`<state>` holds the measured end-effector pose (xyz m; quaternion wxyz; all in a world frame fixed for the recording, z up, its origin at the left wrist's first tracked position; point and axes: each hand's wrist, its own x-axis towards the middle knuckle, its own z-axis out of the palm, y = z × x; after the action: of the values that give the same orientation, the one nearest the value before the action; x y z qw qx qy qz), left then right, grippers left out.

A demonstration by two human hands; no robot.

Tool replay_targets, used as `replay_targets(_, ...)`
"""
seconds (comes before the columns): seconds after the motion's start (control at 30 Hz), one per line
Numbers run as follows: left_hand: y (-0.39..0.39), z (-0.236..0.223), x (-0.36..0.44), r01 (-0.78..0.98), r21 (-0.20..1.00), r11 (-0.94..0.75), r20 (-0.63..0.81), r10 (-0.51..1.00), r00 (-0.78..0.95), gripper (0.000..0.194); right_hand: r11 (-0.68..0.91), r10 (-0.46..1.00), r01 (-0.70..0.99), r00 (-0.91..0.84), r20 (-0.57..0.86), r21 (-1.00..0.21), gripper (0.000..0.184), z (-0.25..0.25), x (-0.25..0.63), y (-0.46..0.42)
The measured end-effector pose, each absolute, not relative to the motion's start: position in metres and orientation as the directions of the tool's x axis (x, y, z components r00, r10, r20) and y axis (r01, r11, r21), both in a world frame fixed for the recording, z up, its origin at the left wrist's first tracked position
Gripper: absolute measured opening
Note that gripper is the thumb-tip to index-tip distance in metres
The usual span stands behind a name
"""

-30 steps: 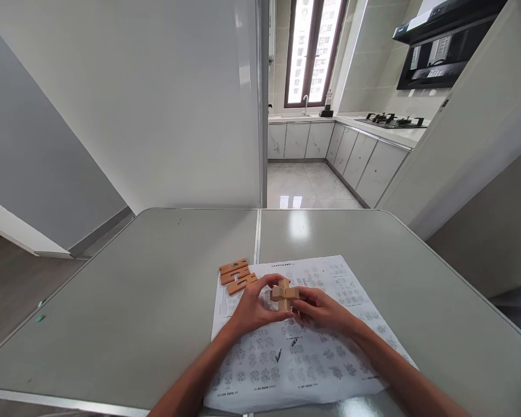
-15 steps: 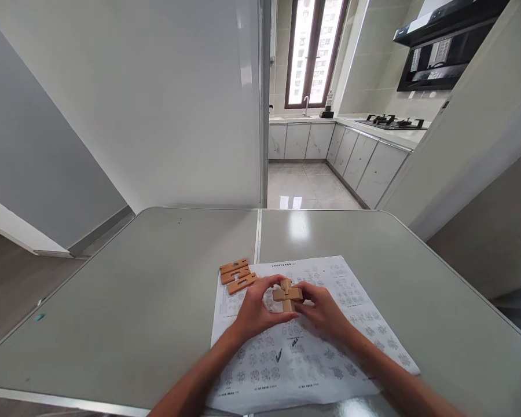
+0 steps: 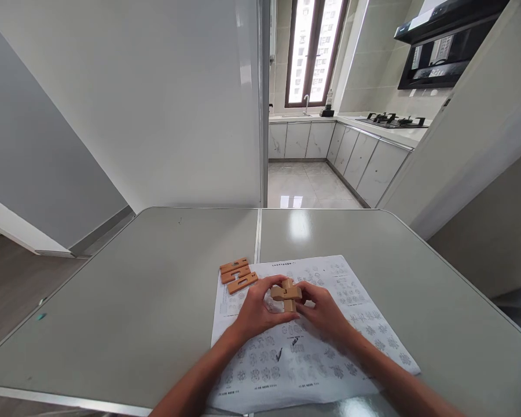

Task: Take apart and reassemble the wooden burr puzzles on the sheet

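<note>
A cross-shaped wooden burr puzzle (image 3: 289, 294) of interlocked light blocks is held between both hands above a printed sheet (image 3: 316, 370). My left hand (image 3: 257, 307) grips it from the left, with a finger at its top and the thumb at its bottom. From the right, my right hand (image 3: 321, 307) pinches the right-hand block; some of its fingers are hidden behind the puzzle. Just beyond my left hand lie several slotted wooden pieces, among them a reddish-brown notched strip (image 3: 242, 282), at the sheet's upper left corner.
The sheet carries small line diagrams and handwritten marks, and lies on a grey table (image 3: 113, 313) with a metal edge. A small green bit (image 3: 41, 317) is near the table's left edge. Beyond stand a white wall panel (image 3: 191, 116) and a kitchen with a stove (image 3: 393, 120).
The wooden puzzle has turned slightly in my fingers, its left block shifting a little left and up. Both hands stay almost in the same place.
</note>
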<state>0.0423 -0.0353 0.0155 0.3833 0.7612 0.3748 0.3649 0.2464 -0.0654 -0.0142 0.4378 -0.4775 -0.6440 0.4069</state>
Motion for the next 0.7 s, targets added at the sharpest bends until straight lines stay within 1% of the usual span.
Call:
replay_targets(0.07,-0.035,0.015,0.042,0.291,0.866,-0.406,0.245,0.854,0.460,0.071,0.197,0.976,0.222,-0.140,0.169,-0.955,0.015,-0.014,0.246,-0.067)
replay_targets(0.13,-0.034,0.014,0.042,0.291,0.873,-0.391,0.223,0.851,0.475,0.069,0.193,0.977,0.182,-0.125,0.172,-0.964,0.032,-0.013,0.245,-0.068)
replay_targets(0.2,-0.034,0.013,0.041,0.296,0.875,-0.382,0.196,0.840,0.505,0.063,0.211,0.973,0.190,-0.137,0.186,-0.959,0.043,-0.012,0.244,-0.069)
replay_targets(0.23,-0.034,0.012,0.041,0.301,0.876,-0.377,0.179,0.835,0.521,0.057,0.225,0.969,0.208,-0.152,0.195,-0.952,0.045,-0.011,0.244,-0.069)
replay_targets(0.3,-0.034,0.013,0.041,0.312,0.876,-0.368,0.151,0.824,0.546,0.045,0.253,0.961,0.245,-0.173,0.214,-0.936,0.040,-0.010,0.244,-0.069)
replay_targets(0.37,-0.034,0.015,0.041,0.306,0.877,-0.370,0.153,0.820,0.551,0.040,0.265,0.958,0.263,-0.177,0.224,-0.928,0.034,-0.009,0.244,-0.068)
replay_targets(0.47,-0.033,0.018,0.042,0.282,0.890,-0.358,0.159,0.825,0.542,0.043,0.262,0.961,0.271,-0.166,0.223,-0.926,0.027,-0.008,0.244,-0.066)
replay_targets(0.53,-0.032,0.018,0.043,0.277,0.906,-0.321,0.143,0.847,0.512,0.043,0.255,0.962,0.264,-0.170,0.216,-0.930,0.026,-0.009,0.244,-0.065)
replay_targets(0.63,-0.028,0.017,0.042,0.251,0.934,-0.255,0.140,0.906,0.400,0.047,0.265,0.960,0.287,-0.167,0.224,-0.920,0.027,-0.013,0.245,-0.065)
replay_targets(0.7,-0.024,0.015,0.041,0.208,0.959,-0.195,0.121,0.939,0.322,0.051,0.286,0.956,0.353,-0.164,0.241,-0.891,0.029,-0.017,0.245,-0.065)
